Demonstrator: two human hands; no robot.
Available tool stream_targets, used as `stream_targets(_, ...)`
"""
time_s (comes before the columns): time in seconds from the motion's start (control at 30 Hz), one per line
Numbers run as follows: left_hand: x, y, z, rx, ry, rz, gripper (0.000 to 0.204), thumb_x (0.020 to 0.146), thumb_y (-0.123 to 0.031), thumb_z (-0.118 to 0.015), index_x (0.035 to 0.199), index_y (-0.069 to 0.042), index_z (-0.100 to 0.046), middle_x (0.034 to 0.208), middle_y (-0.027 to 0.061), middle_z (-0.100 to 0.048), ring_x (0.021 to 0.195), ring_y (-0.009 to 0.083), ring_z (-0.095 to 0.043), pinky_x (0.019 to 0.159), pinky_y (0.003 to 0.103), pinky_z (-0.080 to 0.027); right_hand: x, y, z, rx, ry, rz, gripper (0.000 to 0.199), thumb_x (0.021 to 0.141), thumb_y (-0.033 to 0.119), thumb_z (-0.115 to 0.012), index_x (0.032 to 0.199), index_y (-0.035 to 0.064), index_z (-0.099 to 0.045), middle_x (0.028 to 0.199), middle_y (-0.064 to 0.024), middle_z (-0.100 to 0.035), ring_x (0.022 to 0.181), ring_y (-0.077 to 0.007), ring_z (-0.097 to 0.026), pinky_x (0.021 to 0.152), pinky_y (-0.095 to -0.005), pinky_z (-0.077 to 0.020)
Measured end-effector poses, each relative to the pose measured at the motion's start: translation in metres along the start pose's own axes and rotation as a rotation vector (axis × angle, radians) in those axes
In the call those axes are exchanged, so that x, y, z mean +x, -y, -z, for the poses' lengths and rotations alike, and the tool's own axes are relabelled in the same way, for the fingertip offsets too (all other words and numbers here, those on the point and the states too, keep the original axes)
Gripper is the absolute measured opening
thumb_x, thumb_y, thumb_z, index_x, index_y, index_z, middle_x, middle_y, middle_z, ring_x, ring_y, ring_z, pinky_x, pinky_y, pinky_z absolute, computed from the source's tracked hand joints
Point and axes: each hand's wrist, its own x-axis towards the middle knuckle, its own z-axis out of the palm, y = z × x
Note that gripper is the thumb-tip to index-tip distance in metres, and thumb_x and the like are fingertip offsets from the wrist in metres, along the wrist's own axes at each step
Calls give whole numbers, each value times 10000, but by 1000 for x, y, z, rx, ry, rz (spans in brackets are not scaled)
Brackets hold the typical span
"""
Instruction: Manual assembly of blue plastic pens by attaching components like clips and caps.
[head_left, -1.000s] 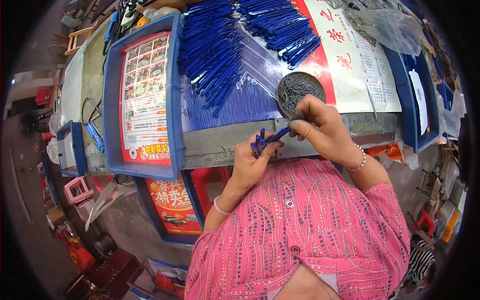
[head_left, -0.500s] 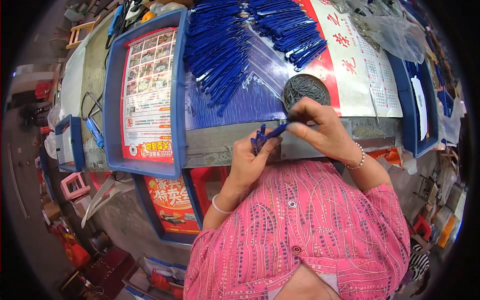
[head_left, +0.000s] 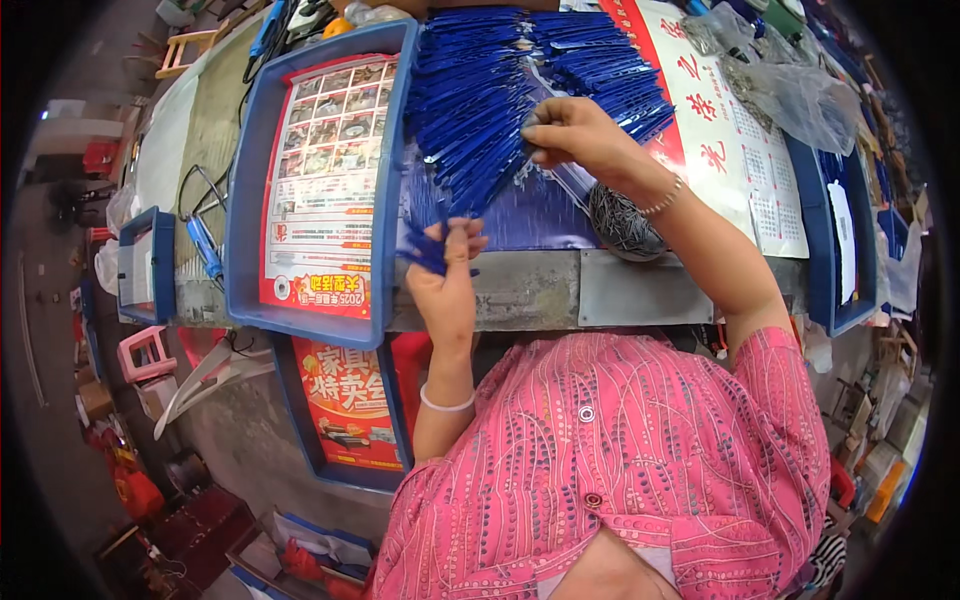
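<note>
My left hand (head_left: 447, 285) is closed around several slim blue pieces (head_left: 424, 248), smeared by motion, near the table's front edge beside the large blue tray. My right hand (head_left: 568, 132) reaches over the heaped long thin blue pieces (head_left: 465, 120). Its thumb and fingers are pressed together; whether anything is between them I cannot make out. A second heap of blue pieces (head_left: 610, 75) fans out beyond that hand. Below my right forearm sits a round dish of thin grey metal pins (head_left: 628, 225), partly covered by the arm.
A large blue tray (head_left: 238, 240) lined with a printed sheet stands at the left. Beneath the table edge is another blue tray (head_left: 305, 430). At the right are a calendar sheet (head_left: 765, 190), a clear plastic bag (head_left: 810, 100) and a blue bin (head_left: 850, 315).
My hands have parted from over the table's front edge. The right has moved up to the blue heap; the left has shifted left with its blue pieces. The view has also shifted slightly.
</note>
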Motion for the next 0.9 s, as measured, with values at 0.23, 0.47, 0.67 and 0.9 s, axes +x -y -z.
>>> stream_targets(0.23, 32, 25, -11, 101, 113, 122, 271, 939, -233, -563, 969, 28, -627, 919, 91, -664, 781, 150, -646, 677, 250, -493, 34, -19, -9, -50, -21, -133, 177, 876, 153, -619, 980, 17, -572, 779, -59, -628, 617, -102, -617, 562, -238, -537)
stream_targets(0.47, 40, 28, -13, 129, 97, 166, 262, 946, -226, -548, 972, 23, -623, 933, 88, -660, 826, 168, -650, 690, 258, -495, 2, -6, 14, -266, -71, 84, 228, 869, 100, -583, 1054, -25, -540, 784, -90, -629, 617, -122, -609, 549, -232, -499)
stream_targets(0.67, 30, 21, -17, 58, 118, 147, 267, 950, -226, -542, 990, 27, -620, 923, 85, -657, 824, 158, -640, 711, 263, -495, -90, -10, 68, -853, -219, 210, 172, 824, 63, -596, 973, -21, -581, 802, -100, -613, 694, -160, -593, 654, -282, -482)
stream_targets(0.9, -4, 22, -32, -3, 221, 58, 216, 947, -182, -541, 1018, 19, -576, 910, 113, -648, 815, 190, -633, 801, 314, -497, -127, -31, 69, -1127, -152, 191, 276, 779, 62, -635, 1047, 16, -587, 1062, -157, -588, 964, -250, -588, 832, -375, -461)
